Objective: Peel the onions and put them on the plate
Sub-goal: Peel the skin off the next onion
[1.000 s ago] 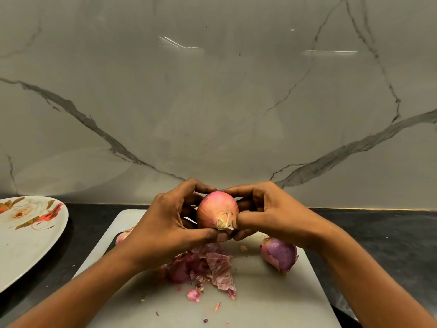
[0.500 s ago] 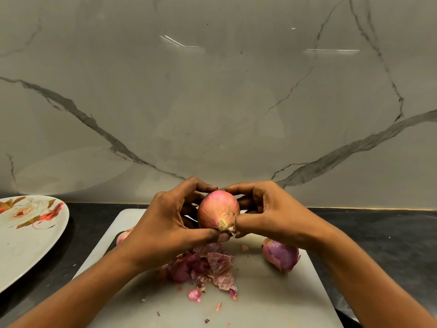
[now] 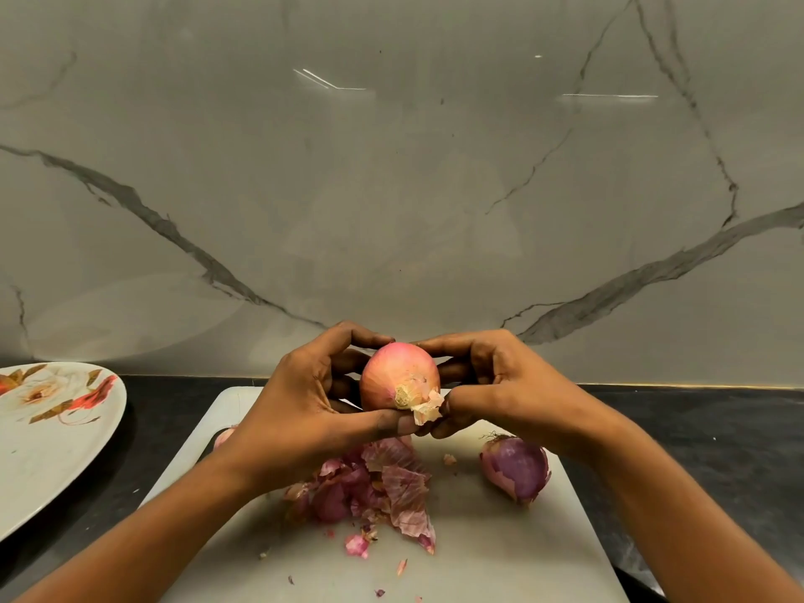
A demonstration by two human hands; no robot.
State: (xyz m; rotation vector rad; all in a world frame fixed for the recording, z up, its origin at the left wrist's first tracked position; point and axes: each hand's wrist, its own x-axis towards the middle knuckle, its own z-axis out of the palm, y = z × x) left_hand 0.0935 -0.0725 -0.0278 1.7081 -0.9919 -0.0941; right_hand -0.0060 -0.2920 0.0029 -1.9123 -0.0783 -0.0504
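Observation:
Both hands hold a pink-orange onion (image 3: pixel 393 374) in the air above the white cutting board (image 3: pixel 500 554). My left hand (image 3: pixel 304 411) grips it from the left, thumb under it. My right hand (image 3: pixel 504 385) cups its right side and pinches a dry flap of skin (image 3: pixel 428 409) at the root end. A purple, partly peeled onion (image 3: pixel 517 467) lies on the board to the right. Another onion (image 3: pixel 224 437) peeks out behind my left wrist. The floral plate (image 3: pixel 48 446) sits at the left on the dark counter.
A pile of pink onion skins (image 3: pixel 383 493) lies mid-board under the hands, with small scraps (image 3: pixel 357 545) nearer me. The marble wall (image 3: pixel 391 189) rises right behind the black counter (image 3: pixel 696 428).
My right thumb and fingers have pulled a flap of dry skin loose from the onion's root end. The onion and both hands stay almost in place.

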